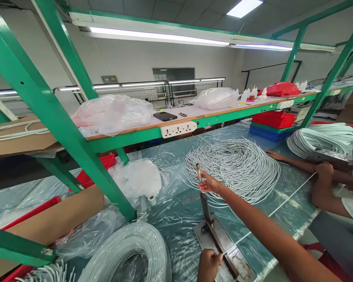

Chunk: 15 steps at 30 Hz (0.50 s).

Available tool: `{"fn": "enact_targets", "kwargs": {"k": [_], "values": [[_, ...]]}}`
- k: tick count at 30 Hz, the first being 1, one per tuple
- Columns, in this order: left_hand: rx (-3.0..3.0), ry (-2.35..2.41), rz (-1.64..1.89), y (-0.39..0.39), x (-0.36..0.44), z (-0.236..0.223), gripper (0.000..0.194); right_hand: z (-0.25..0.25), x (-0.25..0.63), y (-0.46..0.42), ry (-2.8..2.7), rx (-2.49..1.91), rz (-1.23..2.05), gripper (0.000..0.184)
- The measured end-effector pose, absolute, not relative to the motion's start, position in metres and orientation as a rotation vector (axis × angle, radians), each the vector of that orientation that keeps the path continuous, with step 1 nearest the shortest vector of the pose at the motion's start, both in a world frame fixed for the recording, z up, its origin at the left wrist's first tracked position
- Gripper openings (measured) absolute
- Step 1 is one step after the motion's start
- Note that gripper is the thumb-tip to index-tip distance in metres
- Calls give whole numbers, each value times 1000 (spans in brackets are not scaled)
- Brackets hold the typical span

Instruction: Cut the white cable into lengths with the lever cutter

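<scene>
A metal lever cutter [206, 209] stands on a steel base plate [240, 263] at the near edge of the plastic-covered bench. My right hand [208, 183] is closed around the cutter's raised handle [198, 170]. My left hand [208, 264] is low beside the base plate, pinching a thin white wire [278, 209]. The wire runs taut to the right, toward a co-worker's hand [324, 169]. A big loose pile of cut white wires [233, 164] lies just beyond the cutter.
A coil of white wire [129, 248] sits at the near left, another bundle [317, 139] at the far right. Green frame posts [64, 129] cross the left side. Red and blue trays [272, 123], plastic bags [137, 178] and a shelf with a socket strip [179, 129] lie behind.
</scene>
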<state>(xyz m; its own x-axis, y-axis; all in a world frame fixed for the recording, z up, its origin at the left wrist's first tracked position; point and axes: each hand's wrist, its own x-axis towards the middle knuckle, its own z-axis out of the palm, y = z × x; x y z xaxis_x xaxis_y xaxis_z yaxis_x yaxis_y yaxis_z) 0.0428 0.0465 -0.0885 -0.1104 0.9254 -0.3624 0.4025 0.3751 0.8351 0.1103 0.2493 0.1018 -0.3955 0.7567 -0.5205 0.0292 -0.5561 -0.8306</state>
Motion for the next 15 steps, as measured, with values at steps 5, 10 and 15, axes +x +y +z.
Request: {"fn": "enact_targets", "kwargs": {"k": [5, 10, 15], "values": [[1619, 1750, 433, 46, 45, -76, 42, 115, 165, 194, -1025, -1382, 2141, 44], [1282, 1701, 642, 50, 53, -83, 25, 109, 209, 126, -871, -1315, 2231, 21], [896, 1575, 693, 62, 58, -89, 22, 99, 225, 89, -710, -1283, 2194, 56]]}}
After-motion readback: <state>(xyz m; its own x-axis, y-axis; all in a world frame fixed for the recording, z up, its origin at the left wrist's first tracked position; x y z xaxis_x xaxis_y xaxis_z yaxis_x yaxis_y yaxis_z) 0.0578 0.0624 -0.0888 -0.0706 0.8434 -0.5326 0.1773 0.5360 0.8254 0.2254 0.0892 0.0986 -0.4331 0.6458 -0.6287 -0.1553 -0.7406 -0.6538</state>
